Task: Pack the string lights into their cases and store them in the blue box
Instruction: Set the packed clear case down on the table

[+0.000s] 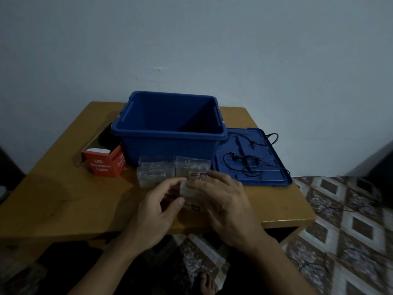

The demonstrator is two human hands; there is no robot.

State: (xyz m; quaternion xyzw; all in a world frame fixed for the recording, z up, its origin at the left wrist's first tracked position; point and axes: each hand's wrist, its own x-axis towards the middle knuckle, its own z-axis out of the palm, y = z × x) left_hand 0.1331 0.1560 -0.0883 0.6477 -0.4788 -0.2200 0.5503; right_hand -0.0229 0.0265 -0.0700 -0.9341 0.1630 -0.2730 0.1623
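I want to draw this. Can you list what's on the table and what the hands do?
box: open blue plastic box
lid: flat blue plastic lid, right of box
lights: black string lights, loose on lid
cases: clear plastic cases, stacked before box
carton: red cardboard carton, left of box
hands: left hand and right hand hold a small clear case

The left hand (157, 211) and right hand (223, 199) are bare, both forearms unsleeved to the frame edge — a bare foot (207, 283) shows at 6 o'clock.
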